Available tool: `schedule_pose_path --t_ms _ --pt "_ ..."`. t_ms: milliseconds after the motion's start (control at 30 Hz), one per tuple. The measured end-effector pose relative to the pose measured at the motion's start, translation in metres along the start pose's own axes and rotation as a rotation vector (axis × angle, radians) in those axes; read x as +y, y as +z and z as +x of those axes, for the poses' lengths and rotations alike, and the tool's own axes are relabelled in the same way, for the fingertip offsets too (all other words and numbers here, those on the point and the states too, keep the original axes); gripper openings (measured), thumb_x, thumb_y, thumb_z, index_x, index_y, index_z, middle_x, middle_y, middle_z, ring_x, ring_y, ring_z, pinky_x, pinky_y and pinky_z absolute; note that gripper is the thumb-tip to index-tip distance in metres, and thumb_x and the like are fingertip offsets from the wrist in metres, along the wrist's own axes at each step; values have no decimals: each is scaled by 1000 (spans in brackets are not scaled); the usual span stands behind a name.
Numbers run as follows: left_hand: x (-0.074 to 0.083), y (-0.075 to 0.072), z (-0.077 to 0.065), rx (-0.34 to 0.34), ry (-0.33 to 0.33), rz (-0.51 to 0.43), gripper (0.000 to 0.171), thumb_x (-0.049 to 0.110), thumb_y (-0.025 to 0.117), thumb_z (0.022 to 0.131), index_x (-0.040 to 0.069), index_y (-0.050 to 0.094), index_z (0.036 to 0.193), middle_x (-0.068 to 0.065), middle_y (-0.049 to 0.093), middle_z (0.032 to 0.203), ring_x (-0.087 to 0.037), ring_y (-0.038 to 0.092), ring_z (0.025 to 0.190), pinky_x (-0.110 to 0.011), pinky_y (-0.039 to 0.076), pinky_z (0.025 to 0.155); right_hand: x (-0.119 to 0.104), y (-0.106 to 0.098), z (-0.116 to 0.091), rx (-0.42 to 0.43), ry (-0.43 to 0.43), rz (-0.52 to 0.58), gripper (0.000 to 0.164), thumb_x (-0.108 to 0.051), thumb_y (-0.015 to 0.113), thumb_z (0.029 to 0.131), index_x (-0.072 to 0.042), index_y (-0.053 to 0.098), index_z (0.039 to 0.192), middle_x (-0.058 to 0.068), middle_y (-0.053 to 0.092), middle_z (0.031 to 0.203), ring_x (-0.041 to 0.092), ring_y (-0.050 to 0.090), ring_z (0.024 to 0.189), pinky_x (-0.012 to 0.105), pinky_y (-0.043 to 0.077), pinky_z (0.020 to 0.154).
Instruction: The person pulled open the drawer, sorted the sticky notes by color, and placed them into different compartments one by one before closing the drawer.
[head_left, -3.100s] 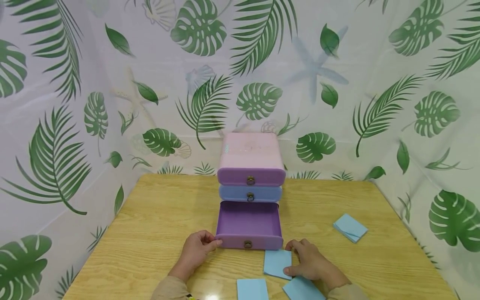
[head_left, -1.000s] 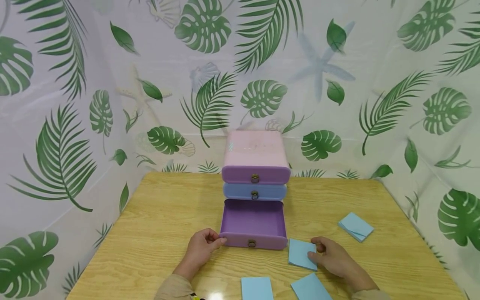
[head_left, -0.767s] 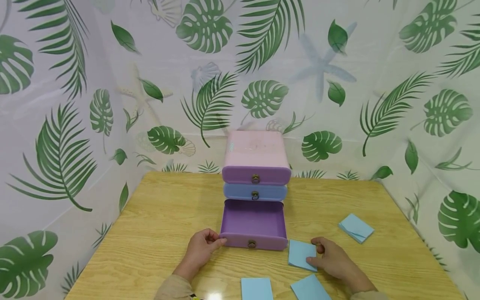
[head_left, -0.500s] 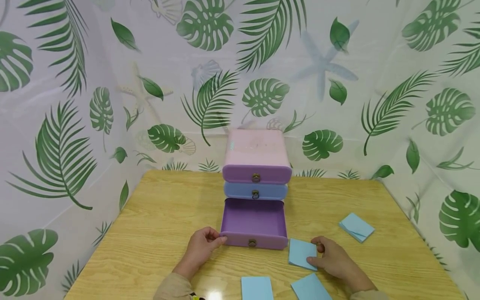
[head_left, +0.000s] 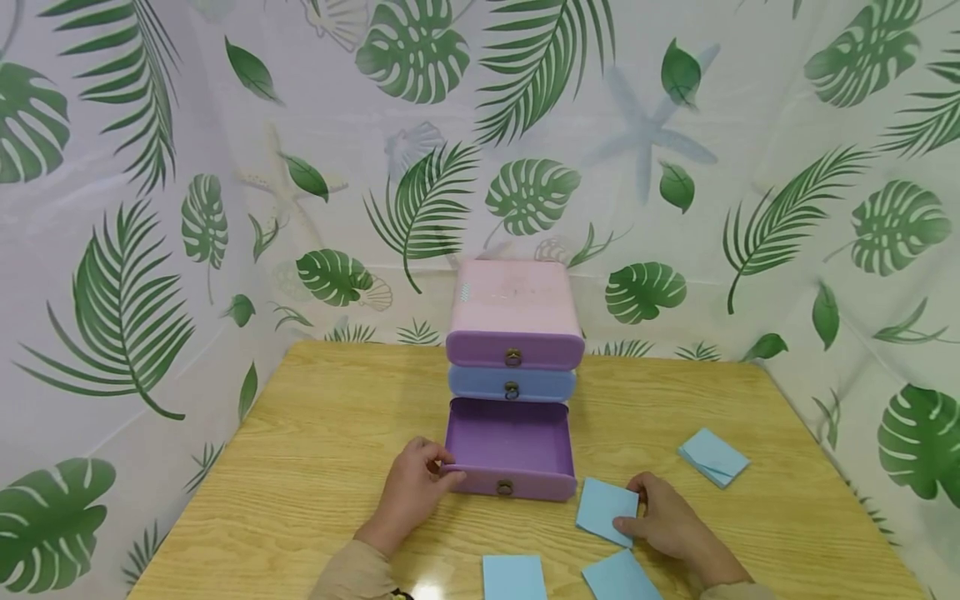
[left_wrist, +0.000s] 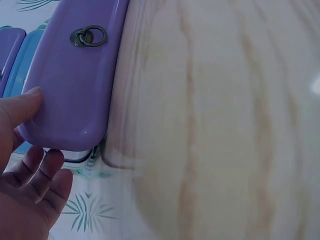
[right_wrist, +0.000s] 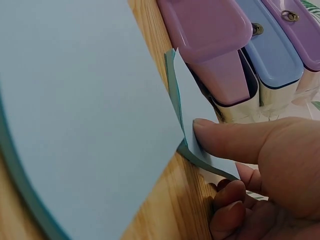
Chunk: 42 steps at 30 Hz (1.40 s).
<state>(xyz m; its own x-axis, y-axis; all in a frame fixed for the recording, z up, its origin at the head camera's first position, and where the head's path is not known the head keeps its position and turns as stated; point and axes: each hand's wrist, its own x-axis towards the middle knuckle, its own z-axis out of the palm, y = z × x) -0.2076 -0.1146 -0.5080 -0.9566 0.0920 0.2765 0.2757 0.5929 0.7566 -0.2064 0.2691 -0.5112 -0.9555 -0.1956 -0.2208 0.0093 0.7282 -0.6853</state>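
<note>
My left hand (head_left: pixel 417 483) holds the left end of the pulled-out bottom purple drawer (head_left: pixel 517 484). In the left wrist view its thumb (left_wrist: pixel 31 104) lies on the drawer front near the ring pull, and the other fingers are around the end. Nothing lies inside the drawer. To the right of the drawer front, my right hand (head_left: pixel 663 515) pinches a pad of light blue sticky notes (head_left: pixel 603 510) by its right side. The thumb (right_wrist: pixel 215 137) presses on top and the fingers are at the edge. In the right wrist view, a nearer blue pad (right_wrist: pixel 85 115) covers part of it.
The pink drawer cabinet (head_left: pixel 517 300) stands at the back, its top purple drawer (head_left: pixel 480 350) and middle blue drawer (head_left: pixel 480 383) pushed in. Two more blue pads (head_left: pixel 513 577) lie at the table's front, and another blue pad (head_left: pixel 714 457) lies at the right.
My right hand has slid the pad rightward from in front of the drawer to beside it, and the pad has just turned slightly. My left fingers have shifted up over the drawer's left rim.
</note>
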Motion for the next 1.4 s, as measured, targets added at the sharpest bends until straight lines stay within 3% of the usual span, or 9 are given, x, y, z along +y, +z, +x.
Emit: schedule_pose_path --t_ms 200,467,733,1067,1200,1400 --pt "0 1 -1 6 21 -10 16 20 81 78 15 66 80 -1 52 83 -13 53 72 -23 48 62 -4 2 -2 18 35 23 45 -20 77 82 0 50 112 7 52 94 19 47 79 33 41 66" --pt "1 1 -3 -8 8 -38 13 22 78 82 16 66 80 -1 53 82 -11 51 70 -23 47 62 -8 1 -5 59 23 84 26 -10 62 93 0 53 115 6 49 93 19 46 83 30 41 68" --pt "2 1 -3 -20 -1 -42 13 23 77 83 16 67 81 -3 53 83 -14 52 72 -23 46 63 -13 -9 -4 168 41 178 27 -12 52 99 -1 51 124 9 46 100 21 43 91 29 41 71" --pt "-3 0 -3 -14 -2 -40 14 26 76 84 18 65 80 -1 53 80 -12 52 71 -23 47 62 -33 -22 -8 321 16 247 29 -21 51 101 -8 51 128 9 44 101 21 43 87 27 44 66" --pt "-3 -3 -4 -48 -42 -43 15 28 74 85 17 65 82 3 54 81 -10 52 72 -23 47 63 -41 -25 -8 351 -15 317 30 -17 52 101 -7 51 129 11 44 103 21 51 86 30 52 70" --pt "-2 -8 -6 -88 -98 -92 14 27 71 88 15 66 86 6 60 81 -10 55 72 -24 49 63 -54 -25 -6 408 -60 315 30 -18 54 100 -7 54 128 10 46 105 18 59 88 32 55 72"
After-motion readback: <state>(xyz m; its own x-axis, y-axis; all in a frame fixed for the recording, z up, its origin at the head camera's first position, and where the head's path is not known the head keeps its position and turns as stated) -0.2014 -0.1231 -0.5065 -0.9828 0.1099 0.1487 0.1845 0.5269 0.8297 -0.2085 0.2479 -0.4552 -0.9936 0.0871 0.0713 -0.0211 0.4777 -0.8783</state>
